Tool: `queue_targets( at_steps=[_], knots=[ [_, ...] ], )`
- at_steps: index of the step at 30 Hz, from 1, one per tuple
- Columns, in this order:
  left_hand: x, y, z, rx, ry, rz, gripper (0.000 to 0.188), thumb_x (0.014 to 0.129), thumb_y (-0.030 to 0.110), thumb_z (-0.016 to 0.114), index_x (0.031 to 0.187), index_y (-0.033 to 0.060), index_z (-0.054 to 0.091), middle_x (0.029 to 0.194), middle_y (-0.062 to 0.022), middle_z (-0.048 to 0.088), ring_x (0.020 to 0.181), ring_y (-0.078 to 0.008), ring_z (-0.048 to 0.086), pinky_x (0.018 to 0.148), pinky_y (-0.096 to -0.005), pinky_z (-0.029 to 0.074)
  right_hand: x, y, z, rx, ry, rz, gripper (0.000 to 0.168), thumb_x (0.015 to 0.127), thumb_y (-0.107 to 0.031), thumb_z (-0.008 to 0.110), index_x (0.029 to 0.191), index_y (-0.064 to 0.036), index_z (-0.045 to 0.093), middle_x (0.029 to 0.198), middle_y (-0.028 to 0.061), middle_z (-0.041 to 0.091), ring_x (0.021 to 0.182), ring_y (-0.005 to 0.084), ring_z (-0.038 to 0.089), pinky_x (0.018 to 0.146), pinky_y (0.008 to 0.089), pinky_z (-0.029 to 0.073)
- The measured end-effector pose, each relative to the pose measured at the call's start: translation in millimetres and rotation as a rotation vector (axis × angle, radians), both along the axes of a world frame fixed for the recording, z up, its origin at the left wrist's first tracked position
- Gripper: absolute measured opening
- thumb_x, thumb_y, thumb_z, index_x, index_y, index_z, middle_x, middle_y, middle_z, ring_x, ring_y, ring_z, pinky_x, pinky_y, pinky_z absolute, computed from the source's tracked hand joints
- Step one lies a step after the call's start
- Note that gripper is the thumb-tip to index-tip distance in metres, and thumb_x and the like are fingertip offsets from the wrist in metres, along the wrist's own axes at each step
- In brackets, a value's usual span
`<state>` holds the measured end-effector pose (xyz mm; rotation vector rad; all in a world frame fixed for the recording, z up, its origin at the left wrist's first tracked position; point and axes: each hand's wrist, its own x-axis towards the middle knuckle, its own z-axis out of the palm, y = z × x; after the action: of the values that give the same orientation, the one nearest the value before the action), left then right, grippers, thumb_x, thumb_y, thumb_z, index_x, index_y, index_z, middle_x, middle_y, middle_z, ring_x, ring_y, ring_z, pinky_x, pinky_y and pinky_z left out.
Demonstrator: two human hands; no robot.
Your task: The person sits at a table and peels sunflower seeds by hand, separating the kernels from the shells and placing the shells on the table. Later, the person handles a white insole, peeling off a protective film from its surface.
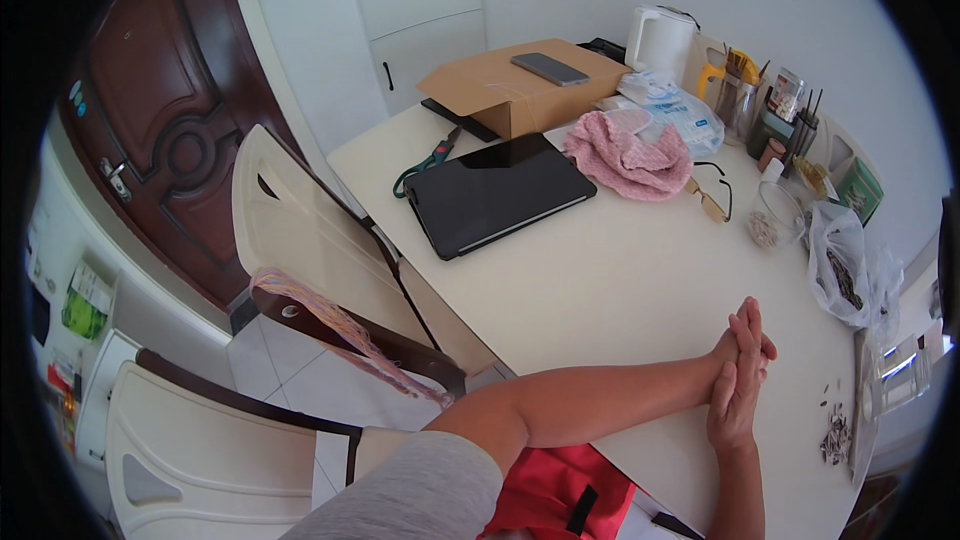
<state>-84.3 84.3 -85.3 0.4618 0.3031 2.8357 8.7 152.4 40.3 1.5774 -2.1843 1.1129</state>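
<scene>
Over the right part of the white table (pixel 660 270), my two hands are joined palm to palm, crosswise. The fingers of my right hand (pixel 739 401) lie up over my left hand (pixel 723 345), with the right thumb against the left wrist area. Most of the left hand is covered; a few of its fingertips show past the right hand's edge. I see no object between them. To the right of the hands is a small pile of seed shells (pixel 835 436). A clear plastic bag (pixel 817 300) with dark sunflower seeds stands beyond, near the table's right edge.
A black tablet case (pixel 499 199), scissors (pixel 427 163), cardboard box (pixel 555 101) bearing a smartphone (pixel 550 69), pink cloth (pixel 630 154) and eyeglasses (pixel 710 199) lie farther back. A white kettle (pixel 664 37) and glass jar (pixel 776 214) stand along the wall. Chairs (pixel 307 232) flank the left edge.
</scene>
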Motion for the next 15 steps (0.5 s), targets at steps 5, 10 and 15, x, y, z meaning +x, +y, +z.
queue_targets(
  at_steps=[5, 10, 15],
  knots=[
    [6.9, -0.4, 4.2, 0.075, -0.031, 0.042, 0.065, 0.081, 0.063, 0.035, 0.093, 0.0015, 0.054, 0.07, -0.0082, 0.054, 0.064, -0.0217, 0.052, 0.054, -0.034, 0.042, 0.9, -0.8, -0.2, 0.004, -0.017, 0.018, 0.044, 0.088, -0.016, 0.031, 0.129, 0.0, 0.036, 0.143, 0.0193, 0.022, 0.131, 0.0313, 0.025, 0.103, 0.0402, 0.019],
    [13.1, -4.2, 14.3, -0.024, -0.087, 0.032, 0.066, 0.081, 0.063, 0.035, 0.093, 0.0012, 0.054, 0.069, -0.0083, 0.054, 0.063, -0.0219, 0.052, 0.054, -0.0343, 0.042, -0.4, 0.1, 1.7, 0.022, 0.012, 0.005, 0.044, 0.087, -0.014, 0.032, 0.129, 0.001, 0.036, 0.143, 0.0197, 0.022, 0.131, 0.031, 0.024, 0.104, 0.0402, 0.017],
    [16.7, -7.1, 23.2, -0.054, -0.112, 0.018, 0.066, 0.081, 0.063, 0.034, 0.093, 0.0008, 0.054, 0.069, -0.0084, 0.053, 0.063, -0.022, 0.052, 0.054, -0.0345, 0.042, 0.1, 0.1, 0.5, 0.014, 0.027, -0.004, 0.044, 0.089, -0.016, 0.029, 0.128, 0.001, 0.036, 0.143, 0.0196, 0.022, 0.132, 0.0306, 0.023, 0.104, 0.0394, 0.017]
  ],
)
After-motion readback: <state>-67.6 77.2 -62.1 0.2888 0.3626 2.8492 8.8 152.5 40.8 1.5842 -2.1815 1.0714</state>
